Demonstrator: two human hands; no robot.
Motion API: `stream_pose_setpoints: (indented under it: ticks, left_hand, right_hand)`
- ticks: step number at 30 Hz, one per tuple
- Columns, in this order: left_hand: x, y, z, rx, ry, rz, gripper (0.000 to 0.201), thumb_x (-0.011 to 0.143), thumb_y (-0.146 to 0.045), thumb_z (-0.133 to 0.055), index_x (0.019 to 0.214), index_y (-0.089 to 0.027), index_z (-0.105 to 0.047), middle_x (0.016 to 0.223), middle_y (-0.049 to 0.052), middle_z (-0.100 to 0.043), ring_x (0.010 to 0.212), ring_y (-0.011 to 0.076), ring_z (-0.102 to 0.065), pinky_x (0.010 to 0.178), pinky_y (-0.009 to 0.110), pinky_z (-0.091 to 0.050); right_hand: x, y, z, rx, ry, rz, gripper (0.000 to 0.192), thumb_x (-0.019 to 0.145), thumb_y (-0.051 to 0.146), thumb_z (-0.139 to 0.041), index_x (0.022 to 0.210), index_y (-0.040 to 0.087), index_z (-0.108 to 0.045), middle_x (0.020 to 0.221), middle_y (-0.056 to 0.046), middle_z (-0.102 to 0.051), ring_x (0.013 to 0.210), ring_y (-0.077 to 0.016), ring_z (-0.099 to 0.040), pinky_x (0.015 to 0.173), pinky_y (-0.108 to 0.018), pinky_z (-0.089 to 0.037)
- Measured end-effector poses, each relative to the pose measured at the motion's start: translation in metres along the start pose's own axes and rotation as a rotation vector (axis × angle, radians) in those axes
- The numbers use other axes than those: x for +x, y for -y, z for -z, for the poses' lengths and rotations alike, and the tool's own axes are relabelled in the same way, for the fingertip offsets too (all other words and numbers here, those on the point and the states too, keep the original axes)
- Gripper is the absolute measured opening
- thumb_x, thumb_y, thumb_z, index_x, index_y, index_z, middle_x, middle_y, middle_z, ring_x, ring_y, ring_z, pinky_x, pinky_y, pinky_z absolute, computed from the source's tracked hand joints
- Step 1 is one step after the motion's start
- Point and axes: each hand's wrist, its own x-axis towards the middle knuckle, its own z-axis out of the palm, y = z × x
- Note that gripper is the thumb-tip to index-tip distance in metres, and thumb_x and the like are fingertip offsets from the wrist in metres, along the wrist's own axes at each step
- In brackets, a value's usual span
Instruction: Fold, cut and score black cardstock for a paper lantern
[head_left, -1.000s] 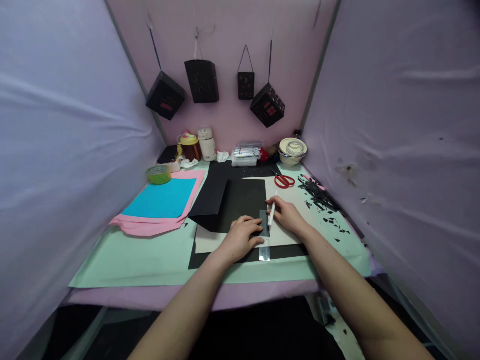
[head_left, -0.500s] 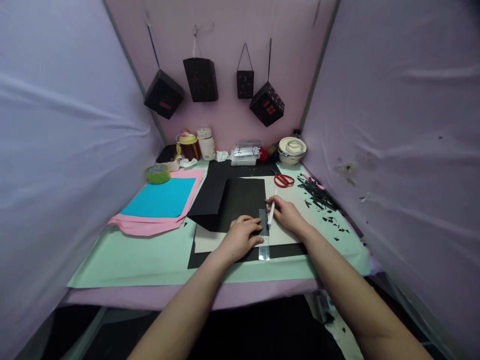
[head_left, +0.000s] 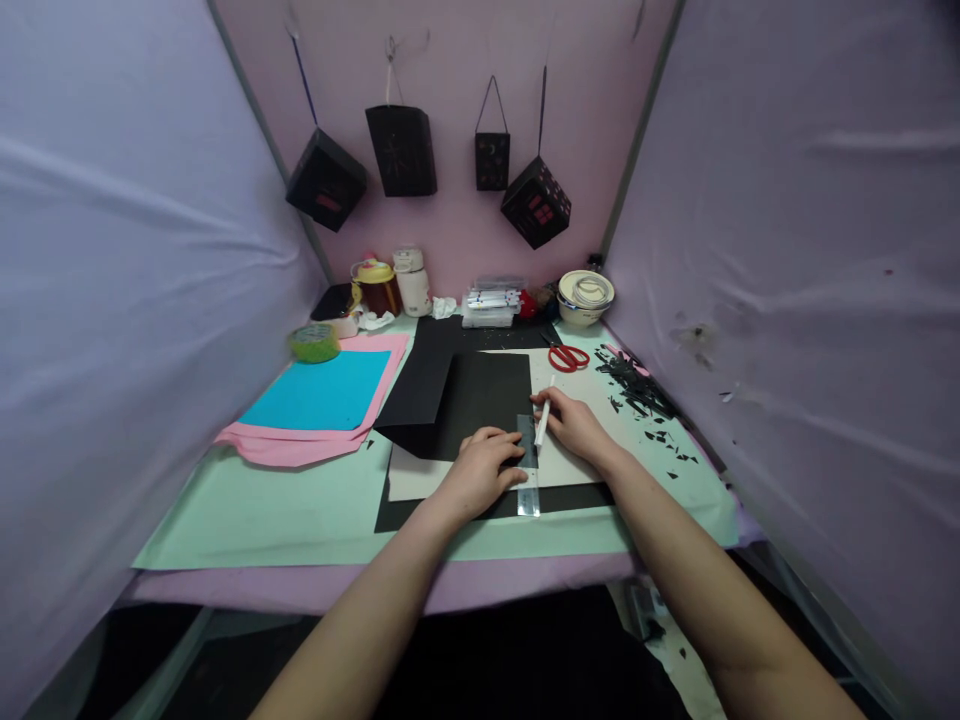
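I see my left hand (head_left: 480, 472) pressed flat, fingers together, on a clear plastic ruler (head_left: 529, 468) that lies near-to-far along the right edge of a black sheet (head_left: 487, 400). The ruler is see-through with fine markings, its near end reaching past the pale card (head_left: 570, 470) under the sheet. My right hand (head_left: 574, 425) pinches a slim white pen (head_left: 543, 412), tilted, its tip down against the ruler's right side. The black sheet is matte, with its left part folded up into a flap. All of this sits mid-worktop on a mint green mat (head_left: 262, 515). Red scissors (head_left: 568, 356) lie beyond my right hand, black paper scraps (head_left: 637, 395) to the right, and blue paper (head_left: 319, 392) over pink paper (head_left: 292, 448) to the left
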Motion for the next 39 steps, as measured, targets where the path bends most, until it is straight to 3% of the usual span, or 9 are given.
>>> stream_pose_setpoints:
  ticks: [39]
  left_hand:
    - [-0.0004, 0.0004, 0.0000, 0.001, 0.008, -0.031, 0.028, 0.082, -0.030, -0.067, 0.109, -0.024, -0.065, 0.132, 0.001, -0.056, 0.120, 0.0256, -0.044, 0.098, 0.043, -0.037]
  right_hand:
    - [0.0003, -0.0041, -0.0013, 0.004, -0.006, 0.023, 0.020, 0.083, 0.026, -0.057, 0.102, 0.027, -0.057, 0.100, -0.001, -0.070, 0.089, -0.0201, -0.066, 0.081, -0.034, -0.049]
